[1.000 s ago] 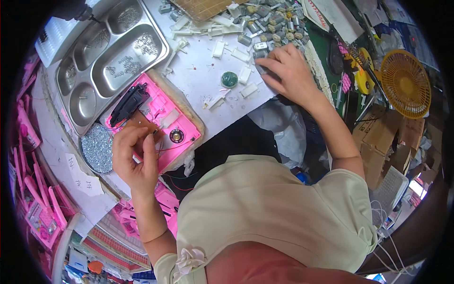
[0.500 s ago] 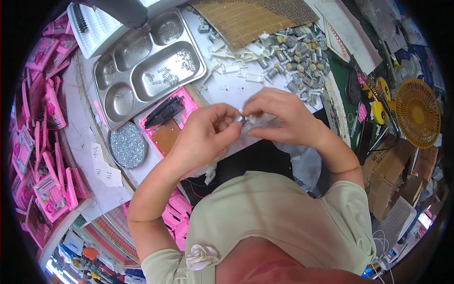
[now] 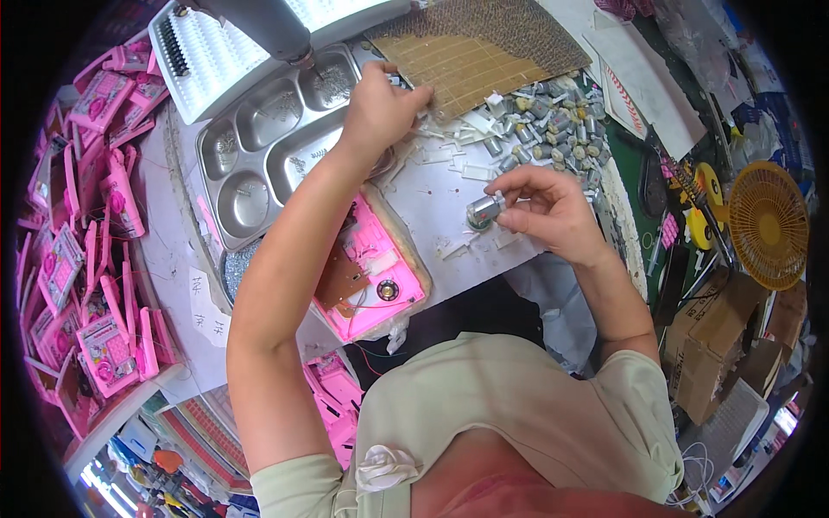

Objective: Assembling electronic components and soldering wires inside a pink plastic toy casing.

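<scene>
My right hand (image 3: 546, 207) holds a small silver cylindrical motor (image 3: 484, 209) between thumb and fingers, just above the white worktop (image 3: 436, 194). My left hand (image 3: 380, 104) reaches far forward with its fingers curled at the right edge of the steel compartment tray (image 3: 259, 147), beside small white plastic pieces (image 3: 445, 142). Whether it grips anything is hidden by the fingers. Under my left forearm lies an opened pink toy shell (image 3: 371, 268) with a brown circuit board and a small round speaker.
A pile of several grey motors (image 3: 553, 121) lies at the back right. A woven mat (image 3: 475, 52), a white lamp base (image 3: 216, 52), a yellow fan (image 3: 768, 224), cardboard boxes (image 3: 725, 337) and stacks of pink toy parts (image 3: 78, 259) on the left surround the worktop.
My hands were together over the worktop half a second ago. The left hand has since stretched forward to the tray's edge, while the right stays with the motor.
</scene>
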The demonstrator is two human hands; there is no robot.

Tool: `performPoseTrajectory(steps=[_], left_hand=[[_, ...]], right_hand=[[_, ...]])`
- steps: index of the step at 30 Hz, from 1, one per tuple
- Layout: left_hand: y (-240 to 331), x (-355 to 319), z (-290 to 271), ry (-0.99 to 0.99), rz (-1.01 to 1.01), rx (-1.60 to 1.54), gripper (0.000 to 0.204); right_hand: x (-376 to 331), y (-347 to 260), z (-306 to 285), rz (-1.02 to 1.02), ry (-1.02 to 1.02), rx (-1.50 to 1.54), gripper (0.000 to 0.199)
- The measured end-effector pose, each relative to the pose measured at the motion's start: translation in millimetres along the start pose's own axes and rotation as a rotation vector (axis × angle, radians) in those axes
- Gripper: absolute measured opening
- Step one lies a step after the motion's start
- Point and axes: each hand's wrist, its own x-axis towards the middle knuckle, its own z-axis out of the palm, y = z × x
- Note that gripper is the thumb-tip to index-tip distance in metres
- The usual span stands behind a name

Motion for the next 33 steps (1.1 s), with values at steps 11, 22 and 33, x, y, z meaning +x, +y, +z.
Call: performPoseTrajectory(steps=[11,22,33], left_hand=[[-11,-27,-62,-0.089,-0.168,-0.454,0.052],[-38,-44,-54,0.026,-0.154,-0.375,0.035],[-42,-51,-67,-0.002,-0.226,-0.442,0.025]], right_hand=[[-7,11,-18,0.089,0.061,0.049,0.015],[62,19,-9,-0.549,0.025,-1.177,0.014],[34,-1,-10,-0.132,0.053,-0.823,0.015]])
